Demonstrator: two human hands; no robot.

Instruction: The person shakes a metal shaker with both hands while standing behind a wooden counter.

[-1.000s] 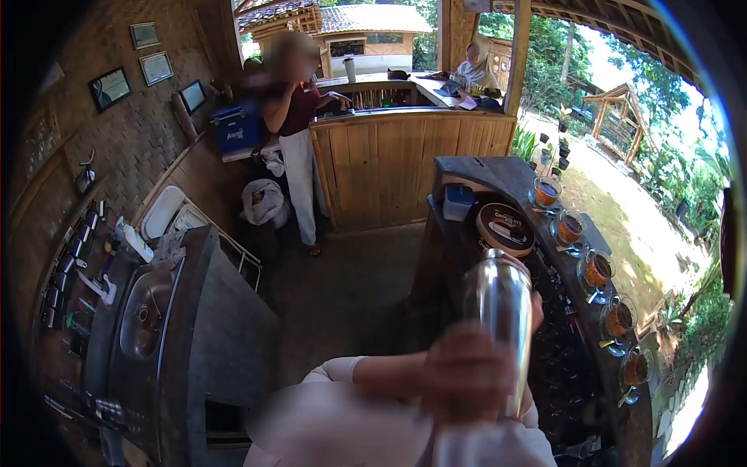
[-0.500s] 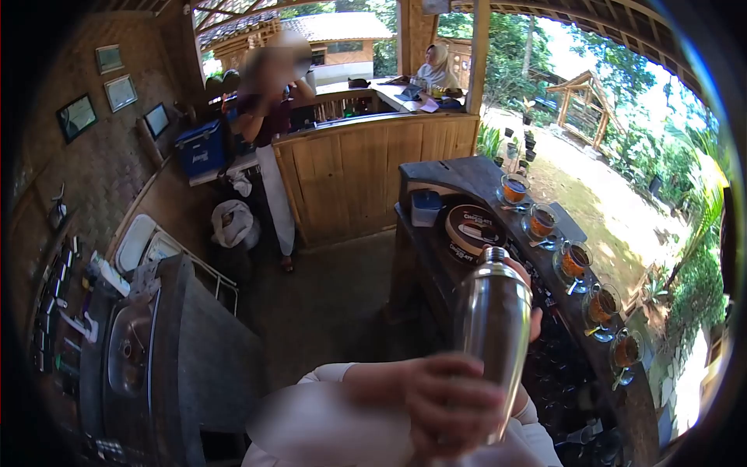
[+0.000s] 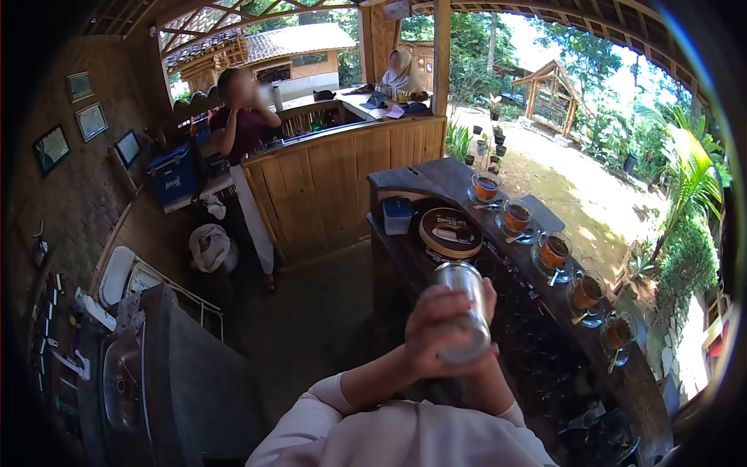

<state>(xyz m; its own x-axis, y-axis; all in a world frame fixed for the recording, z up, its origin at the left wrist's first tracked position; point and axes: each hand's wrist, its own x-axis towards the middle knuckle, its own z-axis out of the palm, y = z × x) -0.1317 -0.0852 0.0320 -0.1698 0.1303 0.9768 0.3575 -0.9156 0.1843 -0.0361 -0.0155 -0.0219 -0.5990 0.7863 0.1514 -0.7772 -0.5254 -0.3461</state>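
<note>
holding the steel cocktail shaker (image 3: 471, 294) between left hand (image 3: 440, 323) and right hand (image 3: 489, 302), with fingers (image 3: 443, 303) wrapped snugly around it, presumably for steady two-sided control.

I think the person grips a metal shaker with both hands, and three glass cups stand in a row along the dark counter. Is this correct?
Not quite: the number of cups is wrong. The head view shows five glass cups in a row along the dark counter. The person does grip a metal shaker with both hands.
</note>
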